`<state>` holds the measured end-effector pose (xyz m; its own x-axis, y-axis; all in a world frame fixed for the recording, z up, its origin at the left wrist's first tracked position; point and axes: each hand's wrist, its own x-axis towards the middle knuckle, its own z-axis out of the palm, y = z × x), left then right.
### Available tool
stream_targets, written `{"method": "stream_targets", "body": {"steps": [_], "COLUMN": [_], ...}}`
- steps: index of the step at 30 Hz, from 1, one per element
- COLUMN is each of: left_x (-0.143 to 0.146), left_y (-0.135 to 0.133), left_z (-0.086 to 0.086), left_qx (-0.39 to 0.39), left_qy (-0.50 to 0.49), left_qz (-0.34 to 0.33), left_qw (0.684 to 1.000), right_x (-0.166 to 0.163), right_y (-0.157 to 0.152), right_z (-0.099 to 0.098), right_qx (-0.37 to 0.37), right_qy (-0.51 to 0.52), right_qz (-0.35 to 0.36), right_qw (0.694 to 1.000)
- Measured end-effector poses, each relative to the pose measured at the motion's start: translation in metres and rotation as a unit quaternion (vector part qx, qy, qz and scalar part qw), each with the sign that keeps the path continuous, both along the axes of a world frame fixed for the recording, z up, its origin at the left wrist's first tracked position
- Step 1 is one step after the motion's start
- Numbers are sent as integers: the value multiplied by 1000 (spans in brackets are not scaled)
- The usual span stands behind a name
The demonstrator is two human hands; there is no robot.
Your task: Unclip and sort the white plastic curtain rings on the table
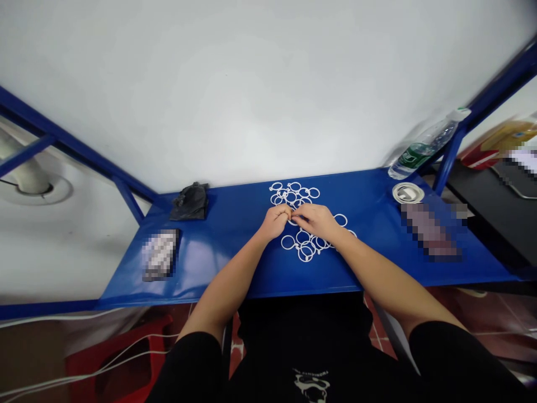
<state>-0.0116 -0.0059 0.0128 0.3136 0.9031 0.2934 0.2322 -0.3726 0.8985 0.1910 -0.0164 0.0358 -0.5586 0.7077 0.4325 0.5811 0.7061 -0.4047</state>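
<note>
I pinched one ring (293,221) among many at mid-frame.
Left hand (276,220) and right hand (315,219) fingers seemed closed on it; next wanted steady grip.

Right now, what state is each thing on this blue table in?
white rings, loose, lying flat in two clusters.
left hand, fingers curled shut, meeting the right hand over the white rings.
right hand, fingers bent toward the left hand; grip hidden.
water bottle, capped, tilted.
black bag, crumpled.
tape roll, lying flat.
</note>
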Motion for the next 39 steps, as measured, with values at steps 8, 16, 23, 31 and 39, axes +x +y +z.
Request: {"method": "stream_targets", "body": {"steps": [8,16,23,31,39], "left_x": [-3,-4,-4,-5,-5], "left_y": [2,-6,-6,-1,-4], "left_z": [-5,-3,1,-3,2], "left_qx": [115,94,143,171,138], "left_qy": [61,216,230,290,339], "left_qz": [57,89,74,23,5], "left_qw": [990,968,960,941,931], "right_x": [7,26,56,92,111], "right_y": [4,11,19,35,41], "right_z": [2,10,26,20,8], "right_qx": [1,35,43,-101,-184], "right_qy": [71,123,122,-7,-87], "right_qz": [-31,-81,-173,-163,-146], "right_qw": [997,989,976,981,968]}}
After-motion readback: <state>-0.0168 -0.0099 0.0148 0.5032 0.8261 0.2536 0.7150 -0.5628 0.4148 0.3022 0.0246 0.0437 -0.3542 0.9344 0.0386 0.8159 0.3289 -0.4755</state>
